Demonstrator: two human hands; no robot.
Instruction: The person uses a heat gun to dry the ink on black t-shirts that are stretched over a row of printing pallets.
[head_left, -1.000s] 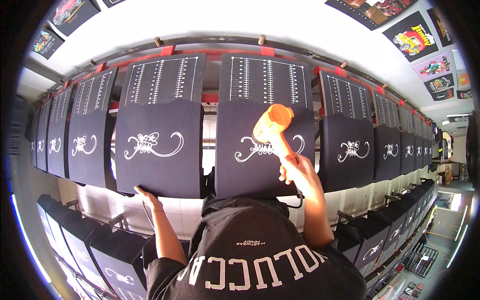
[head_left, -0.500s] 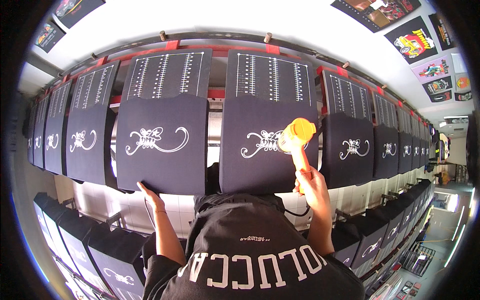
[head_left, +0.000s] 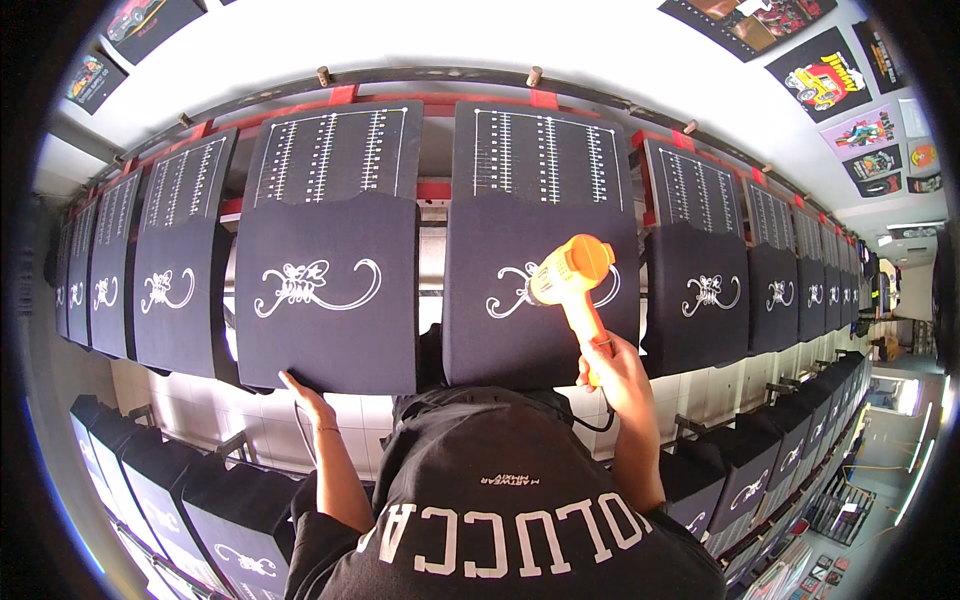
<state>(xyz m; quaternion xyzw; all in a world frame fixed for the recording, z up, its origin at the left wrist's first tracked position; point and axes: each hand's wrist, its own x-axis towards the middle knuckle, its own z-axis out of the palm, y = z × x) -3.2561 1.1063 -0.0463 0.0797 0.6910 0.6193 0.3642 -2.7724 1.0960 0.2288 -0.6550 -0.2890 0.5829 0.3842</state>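
In my right hand (head_left: 622,380) is an orange heat gun (head_left: 578,268), its handle gripped and its head over the right-hand centre board. There a black fabric piece (head_left: 510,350) bears a white curling print (head_left: 510,290), partly hidden by the gun. My left hand (head_left: 312,402) is at the lower edge of the fabric-covered board (head_left: 325,345) to the left, which carries the same print in full. A dark cord (head_left: 305,435) hangs from the fingers of that hand, which look closed round it. Another stretch of cord (head_left: 598,428) curves below my right hand.
More fabric-covered boards (head_left: 180,330) stand in a row to both sides, on a red and black rail (head_left: 430,75). A second row of printed boards (head_left: 235,530) runs behind me on both sides. Printed pictures (head_left: 820,80) hang on the wall at upper right.
The heat gun has moved slightly left and tilted, its nozzle now nearer the middle of the print. My right hand shifted a little with it. My left hand stays at the board's edge.
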